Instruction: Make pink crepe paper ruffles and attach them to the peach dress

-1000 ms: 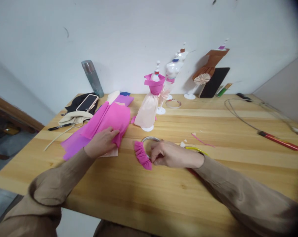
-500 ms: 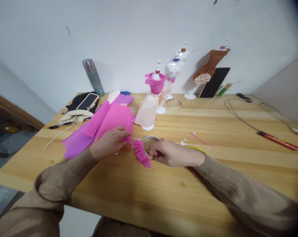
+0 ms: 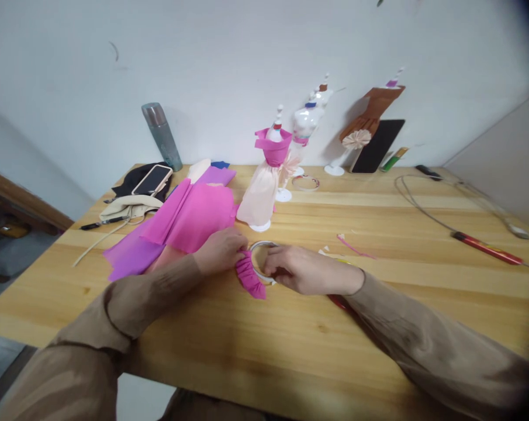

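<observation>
A small pleated magenta paper piece lies on the wooden table against a roll of clear tape. My left hand pinches the top of the pleated piece, fingers curled. My right hand rests on the tape roll, its fingers bent and gripping the roll's near rim. Just left of my left hand lies a stack of pink and purple crepe paper sheets. A small mannequin in a cream and magenta paper dress stands behind the hands.
A phone lies on dark cloth, a grey flask stands behind it, a pen nearby. More mannequins, a brown paper dress, a tablet and a second tape ring stand at the back. A cable and red tool lie right.
My left hand left the pink paper stack and moved right to the pleated magenta piece, pinching it. My right hand stayed on the tape roll.
</observation>
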Tool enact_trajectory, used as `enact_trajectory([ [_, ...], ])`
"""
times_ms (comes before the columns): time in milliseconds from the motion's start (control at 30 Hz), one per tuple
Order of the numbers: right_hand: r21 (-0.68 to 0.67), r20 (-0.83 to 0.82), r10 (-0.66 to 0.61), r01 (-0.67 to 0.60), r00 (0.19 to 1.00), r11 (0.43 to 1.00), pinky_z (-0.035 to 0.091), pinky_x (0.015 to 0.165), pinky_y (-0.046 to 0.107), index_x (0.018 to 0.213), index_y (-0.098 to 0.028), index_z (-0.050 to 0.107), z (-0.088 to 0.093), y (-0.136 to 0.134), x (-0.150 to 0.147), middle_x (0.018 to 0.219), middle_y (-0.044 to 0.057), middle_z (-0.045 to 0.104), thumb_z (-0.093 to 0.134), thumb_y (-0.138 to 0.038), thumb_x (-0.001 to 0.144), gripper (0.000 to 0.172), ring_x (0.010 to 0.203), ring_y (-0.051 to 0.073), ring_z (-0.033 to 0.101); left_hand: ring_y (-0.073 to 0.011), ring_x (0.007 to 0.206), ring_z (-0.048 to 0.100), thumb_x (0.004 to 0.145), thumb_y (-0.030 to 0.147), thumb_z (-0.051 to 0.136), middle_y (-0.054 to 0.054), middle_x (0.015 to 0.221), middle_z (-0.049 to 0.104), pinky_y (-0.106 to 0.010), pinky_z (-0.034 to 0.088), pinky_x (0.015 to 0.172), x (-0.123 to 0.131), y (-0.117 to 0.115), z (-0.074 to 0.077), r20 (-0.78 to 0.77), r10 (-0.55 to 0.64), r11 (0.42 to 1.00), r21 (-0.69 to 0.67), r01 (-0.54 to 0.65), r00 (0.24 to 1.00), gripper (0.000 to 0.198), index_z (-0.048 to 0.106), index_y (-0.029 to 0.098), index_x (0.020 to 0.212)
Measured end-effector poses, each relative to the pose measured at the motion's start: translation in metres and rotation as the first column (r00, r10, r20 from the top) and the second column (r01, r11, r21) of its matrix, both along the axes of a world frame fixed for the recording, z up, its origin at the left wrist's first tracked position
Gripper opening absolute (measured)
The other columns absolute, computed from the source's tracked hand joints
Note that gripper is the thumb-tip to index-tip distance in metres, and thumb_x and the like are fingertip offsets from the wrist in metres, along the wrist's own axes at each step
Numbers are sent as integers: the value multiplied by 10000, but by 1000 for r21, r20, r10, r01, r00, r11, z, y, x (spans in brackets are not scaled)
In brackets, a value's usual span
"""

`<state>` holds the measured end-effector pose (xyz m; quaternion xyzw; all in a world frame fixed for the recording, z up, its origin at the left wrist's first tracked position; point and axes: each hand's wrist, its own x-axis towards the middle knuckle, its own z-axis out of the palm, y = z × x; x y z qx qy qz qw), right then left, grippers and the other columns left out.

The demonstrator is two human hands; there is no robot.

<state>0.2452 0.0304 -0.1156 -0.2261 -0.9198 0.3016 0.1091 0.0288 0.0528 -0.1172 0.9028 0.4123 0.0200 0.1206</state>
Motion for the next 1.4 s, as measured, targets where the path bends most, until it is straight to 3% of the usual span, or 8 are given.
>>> enact_trajectory([
  [233, 59, 113, 9, -15, 994, 998, 300, 630, 264, 683, -163, 530, 1, 1, 6, 707, -8, 531, 467, 80, 687, 251, 693, 121, 430, -188, 846, 570, 827, 129, 523, -40, 845, 652, -291, 434, 738, -6, 1, -8, 43, 57, 998, 17, -58, 997, 123, 613, 161, 749],
  [500, 57, 64, 28, -32, 998, 998, 323, 648, 262, 687, -166, 518, 2, 4, 5, 717, -4, 527, 456, 80, 678, 254, 702, 125, 436, -176, 838, 575, 845, 131, 521, -33, 827, 650, -278, 434, 734, -7, 2, -8, 47, 96, 995, 28, -98, 994, 145, 601, 161, 727],
  [867, 137, 175, -189, 166, 966, 977, 296, 590, 270, 706, -160, 571, -1, 1, 5, 793, 41, 601, 500, 14, 684, 190, 700, 142, 513, -186, 798, 566, 855, 144, 475, -60, 820, 637, -286, 428, 691, -13, -2, 14, 20, 132, 985, 111, -133, 991, 166, 616, 152, 768],
  [1133, 131, 33, -176, 170, 984, 977, 297, 588, 250, 683, -165, 499, 8, 5, 7, 716, 9, 523, 462, 35, 643, 208, 624, 116, 428, -192, 758, 572, 821, 129, 496, -60, 798, 644, -267, 389, 634, -17, 1, 16, -33, 127, 991, 56, -125, 991, 146, 623, 150, 752],
  [1400, 36, -50, -130, 132, 990, 991, 277, 558, 225, 666, -174, 443, 11, 6, 11, 672, -35, 416, 428, 34, 623, 213, 589, 88, 332, -164, 726, 535, 810, 149, 481, -32, 748, 610, -258, 363, 641, -19, 3, 18, 80, 191, 977, 77, -198, 978, 151, 603, 157, 722],
])
